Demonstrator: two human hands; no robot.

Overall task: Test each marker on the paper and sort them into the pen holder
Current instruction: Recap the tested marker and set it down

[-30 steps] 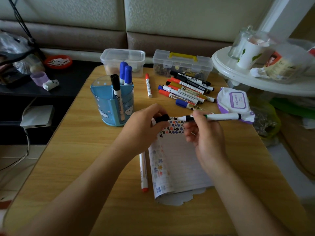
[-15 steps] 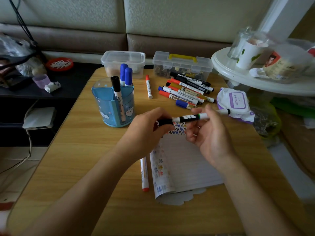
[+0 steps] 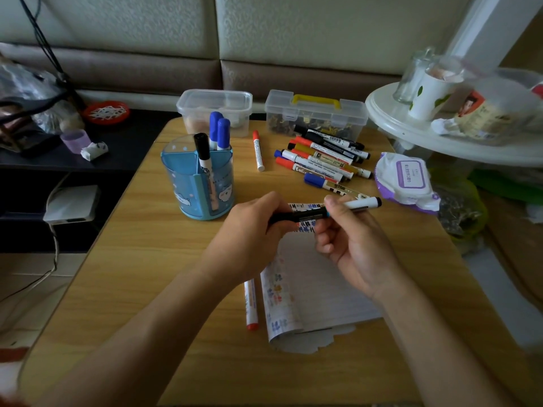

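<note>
Over the lined paper [image 3: 317, 283] I hold a white marker [image 3: 360, 204] level. My right hand [image 3: 349, 242] pinches its barrel. My left hand [image 3: 252, 230] grips the black cap end [image 3: 289, 217], which looks pushed onto the marker. The blue pen holder [image 3: 191, 189] stands to the left with one black-capped [image 3: 202, 151] and two blue-capped markers [image 3: 219, 130] in it. A pile of several markers [image 3: 323, 160] lies behind my hands. One red-capped marker [image 3: 258, 151] lies alone by the holder, another [image 3: 251, 306] beside the paper's left edge.
Two clear plastic boxes [image 3: 214, 110] [image 3: 316, 113] stand at the table's far edge. A wet-wipe pack [image 3: 407, 180] lies at the right. A white round side table [image 3: 440, 133] with cups and jars overhangs the right corner. A dark shelf [image 3: 58, 160] sits left.
My hands have come together: the cap in my left hand, apart from the marker a second ago, now meets its tip end. The marker has shifted left.
</note>
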